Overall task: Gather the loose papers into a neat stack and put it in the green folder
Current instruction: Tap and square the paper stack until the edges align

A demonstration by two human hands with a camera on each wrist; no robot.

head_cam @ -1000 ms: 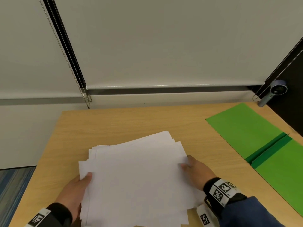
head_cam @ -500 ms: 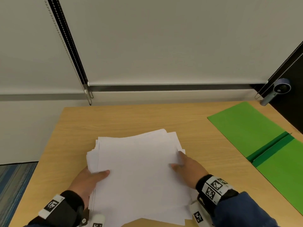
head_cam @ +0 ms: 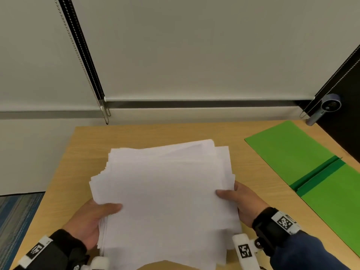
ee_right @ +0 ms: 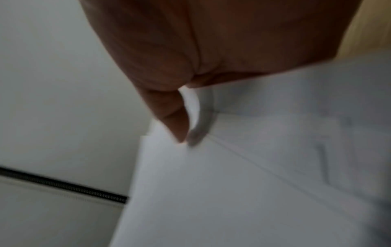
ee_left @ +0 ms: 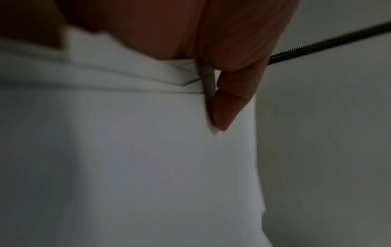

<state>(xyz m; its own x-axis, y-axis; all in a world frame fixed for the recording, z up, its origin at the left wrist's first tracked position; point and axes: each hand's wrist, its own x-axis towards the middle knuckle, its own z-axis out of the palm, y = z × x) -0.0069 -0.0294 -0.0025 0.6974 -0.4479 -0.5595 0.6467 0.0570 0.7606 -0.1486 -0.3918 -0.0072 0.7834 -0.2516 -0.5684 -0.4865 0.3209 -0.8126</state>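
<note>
A pile of white papers (head_cam: 165,191) with uneven edges is held above the wooden table (head_cam: 136,135), its far end tilted up. My left hand (head_cam: 97,215) grips the pile's left edge, thumb on top. My right hand (head_cam: 233,197) grips the right edge the same way. In the left wrist view my left hand's thumb (ee_left: 230,100) presses on the papers (ee_left: 127,150). The right wrist view shows the thumb (ee_right: 173,120) on the sheets (ee_right: 253,183). The green folder (head_cam: 292,152) lies open flat at the table's right side.
A grey roller blind (head_cam: 194,55) hangs behind the table, its bead chain (head_cam: 83,65) at the left. A small grey device (head_cam: 327,106) stands at the table's far right corner. Striped carpet (head_cam: 15,221) lies beyond the left edge.
Both hands slid from lying on top of the sheets to gripping the pile's side edges. The spread sheets were drawn together and lifted off the table.
</note>
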